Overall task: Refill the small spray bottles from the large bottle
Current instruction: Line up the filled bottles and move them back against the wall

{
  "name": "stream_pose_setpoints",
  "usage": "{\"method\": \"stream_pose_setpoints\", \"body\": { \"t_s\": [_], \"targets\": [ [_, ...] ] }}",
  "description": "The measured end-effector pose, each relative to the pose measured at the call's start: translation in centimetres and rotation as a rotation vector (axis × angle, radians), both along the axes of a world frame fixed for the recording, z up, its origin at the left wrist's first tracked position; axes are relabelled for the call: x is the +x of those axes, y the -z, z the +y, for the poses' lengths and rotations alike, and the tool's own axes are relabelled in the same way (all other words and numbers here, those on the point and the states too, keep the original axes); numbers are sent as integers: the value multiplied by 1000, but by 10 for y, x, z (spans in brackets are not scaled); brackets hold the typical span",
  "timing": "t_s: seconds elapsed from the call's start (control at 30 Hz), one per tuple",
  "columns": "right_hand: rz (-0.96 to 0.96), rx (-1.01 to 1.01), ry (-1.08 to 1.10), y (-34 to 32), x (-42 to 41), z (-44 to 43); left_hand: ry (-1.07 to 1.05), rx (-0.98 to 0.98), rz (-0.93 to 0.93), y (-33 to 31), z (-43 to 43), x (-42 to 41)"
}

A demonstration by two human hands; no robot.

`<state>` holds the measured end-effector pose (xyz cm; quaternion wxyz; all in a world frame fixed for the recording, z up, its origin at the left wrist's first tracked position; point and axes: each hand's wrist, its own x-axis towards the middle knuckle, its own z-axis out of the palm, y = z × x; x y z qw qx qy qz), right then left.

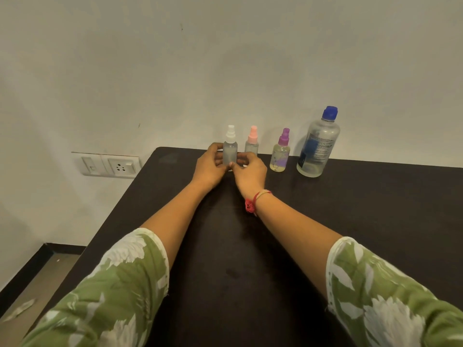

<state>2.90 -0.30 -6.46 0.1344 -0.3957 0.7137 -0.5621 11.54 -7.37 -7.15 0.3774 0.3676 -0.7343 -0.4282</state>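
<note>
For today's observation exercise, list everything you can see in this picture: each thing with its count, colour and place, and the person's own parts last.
white-capped spray bottle: one, frosted clear, far table edge, between both hands
pink-capped spray bottle: one, clear, just right of it
purple-capped spray bottle: one, yellowish liquid, further right
large bottle: one, clear, blue cap, rightmost
table: one, black
wall socket plate: one, white, on wall at left
wrist thread: one, red, right wrist
sleeves: two, green floral
left hand: on white-capped bottle
right hand: on same bottle

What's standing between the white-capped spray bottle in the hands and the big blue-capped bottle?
In the head view, two small spray bottles: the pink-capped bottle, then the purple-capped bottle, in a row from the white-capped bottle to the large bottle.
</note>
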Motion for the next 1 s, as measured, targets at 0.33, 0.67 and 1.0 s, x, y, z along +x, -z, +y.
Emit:
{"method": "stream_pose_setpoints", "body": {
  "t_s": [0.33, 0.67, 1.0],
  "targets": [
    [40, -50, 202, 0, -52, 54, -25, -41, -139, 0, 2, -7],
    [135, 85, 207, -1, -72, 48, -79, -34, -182, 0, 2, -10],
    [94, 102, 230, 0, -84, 29, -113, -37, -204, 1, -3, -13]
  ]
}}
